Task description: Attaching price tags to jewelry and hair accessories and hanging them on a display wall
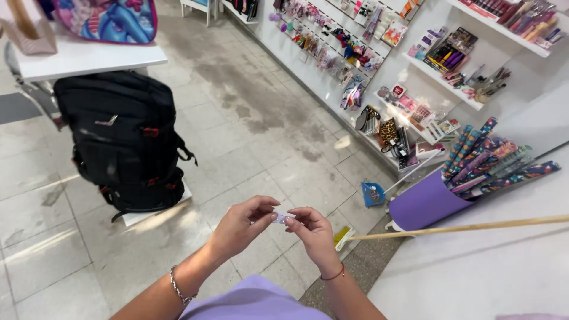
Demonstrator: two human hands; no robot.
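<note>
Both hands meet above the tiled floor [249, 124], pinching one small flat tag [283, 216] (pale, roughly rectangular) between them. The left hand [240, 225] has thumb and fingers curled closed on the tag's left end; the right hand [313, 232] grips its right end the same way. A metal chain bracelet [178, 287] circles the left wrist, a thin red cord [333, 276] the right. A black fabric backpack [124, 139] stands on a low white stand well apart.
</note>
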